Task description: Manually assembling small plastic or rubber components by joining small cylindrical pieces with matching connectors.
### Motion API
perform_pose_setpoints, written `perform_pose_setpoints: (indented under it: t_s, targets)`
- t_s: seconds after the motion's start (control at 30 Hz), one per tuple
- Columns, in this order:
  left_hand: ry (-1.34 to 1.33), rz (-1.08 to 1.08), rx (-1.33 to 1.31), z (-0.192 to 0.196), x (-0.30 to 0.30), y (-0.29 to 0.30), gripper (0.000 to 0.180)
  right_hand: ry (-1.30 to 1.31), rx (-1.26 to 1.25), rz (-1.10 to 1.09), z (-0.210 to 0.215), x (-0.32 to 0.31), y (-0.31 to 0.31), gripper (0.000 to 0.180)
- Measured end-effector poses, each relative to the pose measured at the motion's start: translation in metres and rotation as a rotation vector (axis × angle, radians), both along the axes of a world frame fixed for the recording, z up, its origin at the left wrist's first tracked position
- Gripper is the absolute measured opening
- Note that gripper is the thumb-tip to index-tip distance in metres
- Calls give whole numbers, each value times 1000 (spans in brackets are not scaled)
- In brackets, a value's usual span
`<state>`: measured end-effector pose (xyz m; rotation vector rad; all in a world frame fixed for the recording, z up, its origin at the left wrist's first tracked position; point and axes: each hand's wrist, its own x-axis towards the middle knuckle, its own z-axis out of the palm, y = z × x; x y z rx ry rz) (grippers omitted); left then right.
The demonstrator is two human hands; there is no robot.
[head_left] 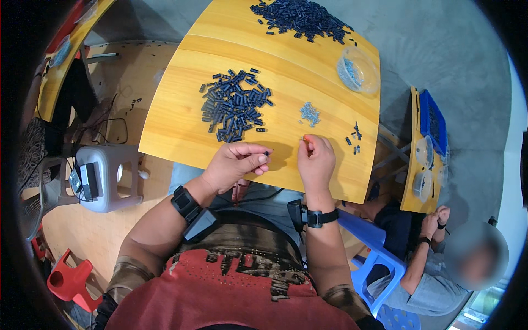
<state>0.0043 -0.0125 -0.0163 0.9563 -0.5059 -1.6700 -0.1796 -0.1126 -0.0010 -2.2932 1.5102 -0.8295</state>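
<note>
Over the near edge of the yellow table (pixel 181 121), my left hand (pixel 234 165) pinches a small black plastic piece (pixel 267 154) between thumb and fingertips. To its right, my right hand (pixel 317 160) is closed at the fingertips, with a bit of orange showing there; what it grips is too small to make out. Just beyond that hand lies a little heap of tiny silvery metal parts (pixel 309 114). A larger pile of black oblong pieces (pixel 234 104) is spread beyond my left hand. Several black pieces (pixel 356 132) lie apart at the right.
A big heap of black pieces (pixel 302 19) covers the table's far end. A clear round tub (pixel 369 77) with small metal parts stands at the far right. Beside me are a grey stool (pixel 107 176), a blue chair (pixel 379 258) and a seated person (pixel 434 275) at another table.
</note>
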Motion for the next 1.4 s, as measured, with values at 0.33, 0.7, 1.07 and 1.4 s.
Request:
perform_pose_setpoints:
  t_s: [0.33, 0.7, 1.07, 1.4]
  targets:
    - [-30, -10, 10, 0, 1, 1, 25, -81, -4, 13, -6, -3, 0, 9]
    - [-30, 38, -23, 3, -4, 1, 25, -75, -14, 57, -5, -7, -6, 5]
    - [-104, 30, 14, 8, -9, 1, 23, -336, 275, 90, 12, -11, -2, 7]
    - [-231, -21, -87, 4, -10, 5, 17, -167, 228, 511, 51, 9, 21, 8]
